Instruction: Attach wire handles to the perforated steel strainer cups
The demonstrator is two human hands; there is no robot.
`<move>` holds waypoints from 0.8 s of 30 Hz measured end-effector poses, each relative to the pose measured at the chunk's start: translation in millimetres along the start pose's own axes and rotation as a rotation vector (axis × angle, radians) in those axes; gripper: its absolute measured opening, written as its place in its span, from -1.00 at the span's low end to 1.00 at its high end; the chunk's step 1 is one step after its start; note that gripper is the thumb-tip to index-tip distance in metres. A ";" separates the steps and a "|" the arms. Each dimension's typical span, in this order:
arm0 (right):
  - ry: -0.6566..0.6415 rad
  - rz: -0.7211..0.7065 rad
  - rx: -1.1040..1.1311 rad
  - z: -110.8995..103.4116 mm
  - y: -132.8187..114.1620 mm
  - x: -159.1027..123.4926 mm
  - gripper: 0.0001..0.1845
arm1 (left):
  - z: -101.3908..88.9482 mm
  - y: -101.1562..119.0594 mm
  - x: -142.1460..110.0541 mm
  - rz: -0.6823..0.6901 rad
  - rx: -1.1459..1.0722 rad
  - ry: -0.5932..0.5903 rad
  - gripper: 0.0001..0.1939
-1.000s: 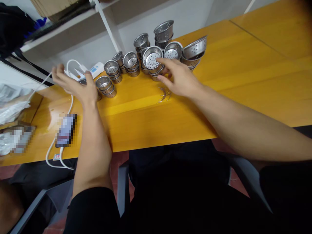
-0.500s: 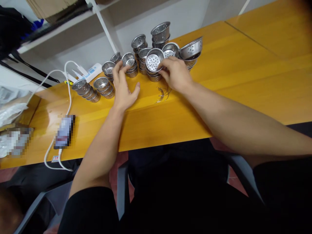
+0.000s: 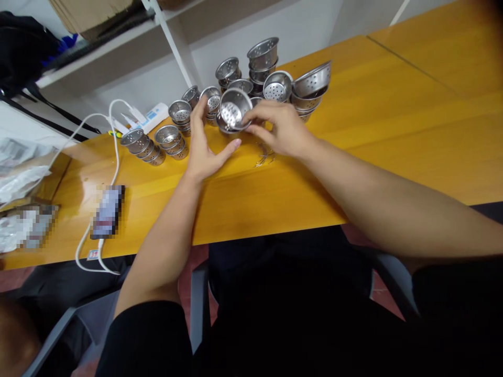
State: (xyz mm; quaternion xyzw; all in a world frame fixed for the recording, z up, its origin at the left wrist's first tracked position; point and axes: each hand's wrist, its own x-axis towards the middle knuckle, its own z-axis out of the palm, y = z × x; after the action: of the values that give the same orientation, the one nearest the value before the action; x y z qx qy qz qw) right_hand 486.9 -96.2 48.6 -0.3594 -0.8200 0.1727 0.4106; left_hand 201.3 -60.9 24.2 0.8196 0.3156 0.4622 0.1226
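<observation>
- Moved since the frame half a second earlier: the perforated cup [image 3: 234, 106], which then sat farther right, had been shifted left, toward the left hand [image 3: 205, 154].
- Landmark for all places: the curved wires [image 3: 264, 157], lying loose on the yellow table [image 3: 251, 209].
- The perforated cup was above and behind-left of the curved wires, raised and tilted, its mouth turned up toward the wearer. A second rim seemed to show beneath it; the number nested could not be told.
- Right hand [image 3: 283, 128]: just behind the curved wires, thumb and fingers pinched narrow on the right side of the perforated cup.
- Left hand: left of the curved wires, spread wide, thumb well apart from the fingers. Thumb tip near the perforated cup; contact could not be confirmed.
- Leaning cup stack [image 3: 142, 146] and short cup stack [image 3: 172, 142] stood well left of the curved wires, side by side.
- Tall cup stack [image 3: 263, 57] stood behind the curved wires; wide tilted cup [image 3: 314, 81] lay behind-right, resting on others.
- Power strip [image 3: 155, 118]: far behind-left of the curved wires.
- Phone [image 3: 107, 213]: well left of the curved wires and nearer the wearer, screen blurred, white cable [image 3: 116, 165] running past it.
</observation>
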 end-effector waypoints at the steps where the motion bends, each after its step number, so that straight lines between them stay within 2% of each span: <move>1: -0.026 -0.062 0.037 5.4 -0.3 -1.6 -0.62 | 0.0 0.3 -0.5 0.028 0.012 -0.018 0.20; 3: -0.059 -0.160 0.077 16.2 1.6 -4.9 -0.71 | 0.6 -1.2 -2.5 0.055 0.038 -0.082 0.14; 5: -0.081 -0.194 0.097 23.9 4.9 -8.1 -0.75 | 2.0 -3.5 -4.9 0.049 0.055 -0.146 0.08; 8: -0.128 -0.157 0.087 27.2 8.1 -12.1 -0.53 | 4.7 -4.4 -7.1 0.042 0.071 -0.191 0.06; 10: -0.171 -0.121 0.066 26.4 8.4 -13.9 -0.48 | 5.5 -2.9 -7.1 0.040 0.087 -0.205 0.05; 13: -0.189 -0.067 0.096 25.4 7.5 -15.8 -0.67 | 3.8 0.6 -6.3 0.025 0.116 -0.224 0.03; 17: -0.055 0.015 0.145 27.1 6.1 -15.3 -0.79 | -0.1 8.4 -5.8 0.002 0.177 -0.269 -0.05; 21: -0.043 0.150 0.268 31.0 5.8 -11.9 -0.50 | 0.9 23.2 -4.3 -0.012 0.274 -0.332 -0.15; 24: -0.042 0.209 0.318 31.4 5.7 -10.8 -0.37 | 3.4 34.8 -2.7 -0.027 0.350 -0.349 -0.22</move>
State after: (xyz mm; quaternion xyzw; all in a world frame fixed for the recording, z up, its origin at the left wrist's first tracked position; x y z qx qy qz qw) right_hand 468.7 -99.8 20.5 -0.3693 -0.7492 0.3492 0.4248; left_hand 217.2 -89.1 37.7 0.8914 0.3759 0.2504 0.0376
